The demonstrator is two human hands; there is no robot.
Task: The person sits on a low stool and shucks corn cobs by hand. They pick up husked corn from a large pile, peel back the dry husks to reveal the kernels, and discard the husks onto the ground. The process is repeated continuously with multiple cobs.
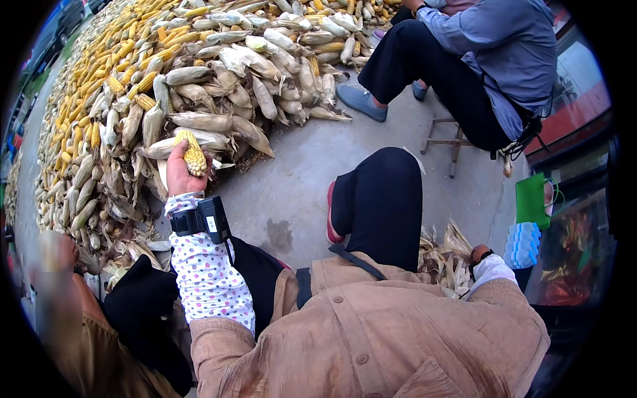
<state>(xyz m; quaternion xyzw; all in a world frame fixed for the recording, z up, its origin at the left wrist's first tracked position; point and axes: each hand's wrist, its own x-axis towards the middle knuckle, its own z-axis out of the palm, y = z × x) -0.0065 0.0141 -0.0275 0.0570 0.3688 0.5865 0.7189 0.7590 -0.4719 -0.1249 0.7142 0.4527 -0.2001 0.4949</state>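
My left hand (186, 171) holds a husked yellow corn cob (191, 153) upright over the near edge of a big heap of corn. The cob lies along my palm, its paler kernels towards my wrist. Far to the right, my right hand (478, 252) is closed on dry corn husks (457, 239), beside a pile of loose husks low by my knee. Unhusked ears (201, 120) in pale dry husks lie just beyond my left hand, and bare yellow cobs (94, 94) cover the heap's left side.
A person in a blue shirt (507, 45) sits on a low wooden stool (445, 142) at the upper right. Another person (99, 338) sits close on my left. Concrete floor (298, 174) lies between the heap and my legs. A green bag (532, 201) stands at the right.
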